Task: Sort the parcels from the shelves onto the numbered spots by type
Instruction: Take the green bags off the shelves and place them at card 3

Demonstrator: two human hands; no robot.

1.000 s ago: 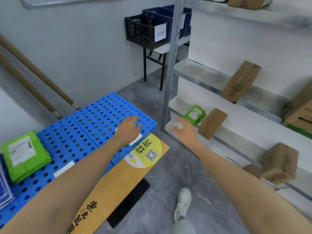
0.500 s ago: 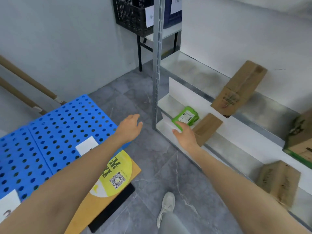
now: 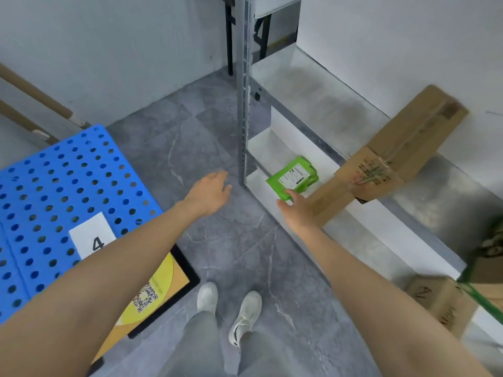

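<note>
I see the right hand (image 3: 298,210) stretched out to the low white bottom shelf (image 3: 257,183) of the metal rack. Its fingers reach forward and its thumb stands apart to the left. The fingertips (image 3: 293,196) touch the near edge of the flat green plastic mailer parcel with the white printed label (image 3: 295,176). From this angle they look laid on it rather than curled round it. The parcel lies flat on that shelf, just beyond the hand, near the shelf's left end and just right of the grey perforated steel upright (image 3: 243,104).

Just right of the hand a small brown cardboard box (image 3: 330,201) leans on the same shelf. A long brown cardboard box with black print (image 3: 402,148) leans against the wall on the shelf above. Another brown cardboard box (image 3: 442,304) sits lower at the near right.

The left hand (image 3: 209,193) hangs over the grey tiled floor, left of the upright, with its fingers relaxed and loosely extended, and it holds nothing.

At the left lies the blue perforated plastic pallet (image 3: 54,180), bearing a white paper label with the number 4 (image 3: 91,235). An orange and yellow sign with a QR code (image 3: 155,289) lies at its near edge. A pair of white shoes (image 3: 246,312) shows at the bottom.
</note>
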